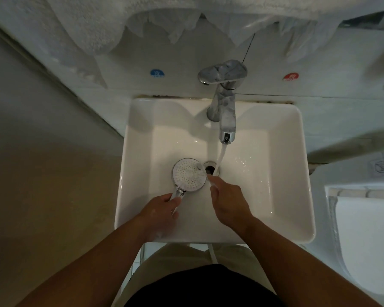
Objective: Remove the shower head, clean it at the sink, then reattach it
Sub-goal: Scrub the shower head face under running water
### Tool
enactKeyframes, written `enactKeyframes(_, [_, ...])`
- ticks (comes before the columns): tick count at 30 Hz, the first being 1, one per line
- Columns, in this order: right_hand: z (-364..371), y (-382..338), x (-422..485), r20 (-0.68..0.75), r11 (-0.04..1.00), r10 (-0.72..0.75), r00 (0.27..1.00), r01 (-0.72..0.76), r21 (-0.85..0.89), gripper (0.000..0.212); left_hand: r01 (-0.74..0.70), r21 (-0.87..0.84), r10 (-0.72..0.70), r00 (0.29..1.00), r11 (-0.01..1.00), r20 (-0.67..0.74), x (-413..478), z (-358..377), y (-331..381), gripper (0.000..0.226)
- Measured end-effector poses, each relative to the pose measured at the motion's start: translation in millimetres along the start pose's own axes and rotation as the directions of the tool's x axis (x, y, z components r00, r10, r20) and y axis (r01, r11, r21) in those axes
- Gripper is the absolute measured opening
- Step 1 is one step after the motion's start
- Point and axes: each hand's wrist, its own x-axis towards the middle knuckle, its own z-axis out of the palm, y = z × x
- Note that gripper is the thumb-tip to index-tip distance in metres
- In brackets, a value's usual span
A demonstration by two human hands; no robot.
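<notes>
A round shower head (187, 174) with a white nozzle face and chrome handle lies face up over the white square sink (286, 173). My left hand (162, 210) grips its chrome handle at the sink's near side. My right hand (227, 201) reaches forward with its fingers stretched out, the fingertips at the head's right rim, beside the drain (210, 168). Water runs from the chrome tap (225, 103) in a thin stream onto the drain, just right of the head.
The tap lever (222, 73) points left at the wall. Blue (157, 73) and red (291, 76) stickers mark the wall either side. Towels and plastic (186, 25) hang above the sink. A toilet (364, 235) stands to the right.
</notes>
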Motion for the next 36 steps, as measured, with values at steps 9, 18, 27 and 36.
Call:
enactKeyframes(9, [4.9,11.1,-4.7,0.022,0.999,-0.026,0.999,0.027,-0.043,0.040,-0.004,0.009,0.004,1.000,1.000,-0.008,-1.8,-0.2,0.9,0.026])
enactKeyframes(18, [15.0,15.7,-6.1,0.008,0.997,-0.023,1.000,0.024,-0.072,0.041,-0.010,0.015,0.010,1.000,1.000,-0.003,-0.7,-0.8,0.5,0.024])
enactKeyframes(27, [15.5,8.0,8.0,0.004,0.997,0.001,1.000,-0.001,-0.077,0.041,0.003,0.002,-0.003,1.000,1.000,-0.010,-0.1,-1.8,0.2,0.023])
enactKeyframes(36, [16.2,4.9,27.5,-0.033,0.995,-0.032,0.999,0.029,-0.097,0.040,0.001,0.002,-0.001,1.000,1.000,0.001,1.1,-2.1,-0.8,0.023])
